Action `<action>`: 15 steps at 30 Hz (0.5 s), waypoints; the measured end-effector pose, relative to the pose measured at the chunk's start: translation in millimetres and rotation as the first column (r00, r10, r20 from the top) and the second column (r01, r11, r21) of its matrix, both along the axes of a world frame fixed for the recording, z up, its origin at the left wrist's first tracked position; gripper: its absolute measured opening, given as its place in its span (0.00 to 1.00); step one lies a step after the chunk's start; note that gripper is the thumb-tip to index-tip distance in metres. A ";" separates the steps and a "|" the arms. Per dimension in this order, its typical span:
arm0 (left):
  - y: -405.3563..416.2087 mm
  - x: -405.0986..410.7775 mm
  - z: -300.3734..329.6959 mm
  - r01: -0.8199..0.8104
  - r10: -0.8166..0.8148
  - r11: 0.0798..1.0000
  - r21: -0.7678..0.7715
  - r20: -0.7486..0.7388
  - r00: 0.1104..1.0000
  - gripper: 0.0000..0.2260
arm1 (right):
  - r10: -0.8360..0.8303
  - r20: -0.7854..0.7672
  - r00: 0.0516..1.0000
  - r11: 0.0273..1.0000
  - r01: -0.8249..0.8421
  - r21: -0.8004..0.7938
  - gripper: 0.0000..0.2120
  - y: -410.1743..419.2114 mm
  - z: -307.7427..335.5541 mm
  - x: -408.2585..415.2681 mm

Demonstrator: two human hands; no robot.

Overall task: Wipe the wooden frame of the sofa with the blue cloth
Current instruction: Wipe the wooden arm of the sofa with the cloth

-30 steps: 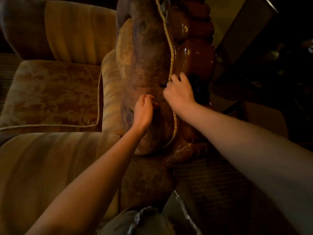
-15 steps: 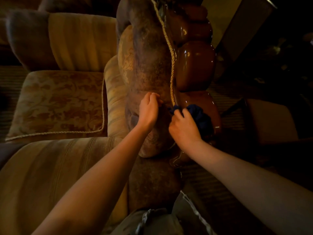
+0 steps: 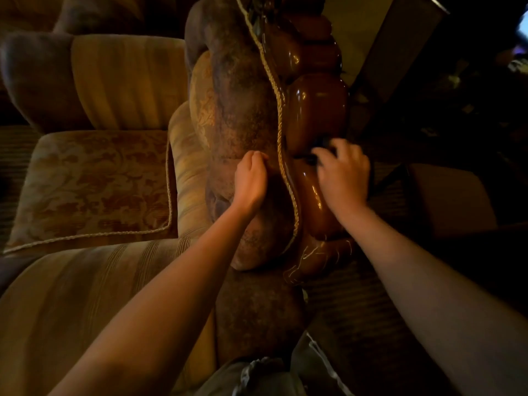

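Our right hand [image 3: 341, 175] has its grip clenched on the blue cloth [image 3: 321, 144], mostly hidden, against the glossy wooden frame [image 3: 314, 110], left hand [image 3: 251, 178] w/ fingers curled, bracing on the padded arm [image 3: 243, 115]; risk: cloth snags the gold cord trim [image 3: 278, 110] or skips carved grooves.

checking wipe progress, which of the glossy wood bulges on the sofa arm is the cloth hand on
The right hand is on the near bulge, at the groove below the big middle bulge; the far ones lie untouched.

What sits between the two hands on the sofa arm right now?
In the head view, the gold cord trim runs between left hand and right hand, dividing upholstery from glossy wooden frame.
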State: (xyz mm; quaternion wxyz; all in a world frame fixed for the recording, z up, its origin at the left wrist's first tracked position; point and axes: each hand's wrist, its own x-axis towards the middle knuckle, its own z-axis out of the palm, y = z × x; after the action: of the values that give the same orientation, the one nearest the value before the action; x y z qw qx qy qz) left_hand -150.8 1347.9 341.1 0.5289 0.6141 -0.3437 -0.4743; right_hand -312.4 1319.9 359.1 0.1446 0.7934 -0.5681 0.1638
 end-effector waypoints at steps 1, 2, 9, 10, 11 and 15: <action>-1.9 -2.8 2.4 0.009 -0.009 1.000 -0.003 -0.018 1.000 0.12 | -0.093 0.117 0.989 0.995 0.090 0.030 0.13 8.6 -3.5 -7.4; -3.5 -6.1 4.1 0.016 -0.017 1.000 -0.005 -0.034 0.999 0.12 | -0.131 0.172 0.976 0.991 0.125 0.046 0.13 16.7 -4.9 -14.9; 2.3 -41.6 -7.0 -0.033 0.040 0.999 0.042 -0.194 0.980 0.12 | -0.003 0.139 0.990 1.000 0.000 0.022 0.12 73.2 -18.8 -5.9; 6.2 -46.1 -9.6 -0.057 0.066 0.997 0.051 -0.210 0.975 0.12 | 0.084 0.062 0.995 0.996 -0.085 0.015 0.11 75.4 -22.6 -1.1; 10.5 -49.9 -11.9 -0.079 0.090 0.995 0.060 -0.199 0.976 0.12 | 0.172 -0.019 0.985 0.985 -0.172 0.012 0.10 72.6 -24.5 1.2; 24.0 -50.7 -20.6 -0.135 0.148 0.988 0.073 -0.226 0.963 0.13 | 0.183 -0.040 0.982 0.980 -0.179 0.083 0.11 33.8 -11.7 4.3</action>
State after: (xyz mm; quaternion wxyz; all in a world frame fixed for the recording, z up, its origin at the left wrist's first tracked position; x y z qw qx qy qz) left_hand -201.5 1371.9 320.5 0.5800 0.5926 -0.2213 -0.5133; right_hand -308.1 1353.7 347.5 0.1108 0.8506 -0.4961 0.1347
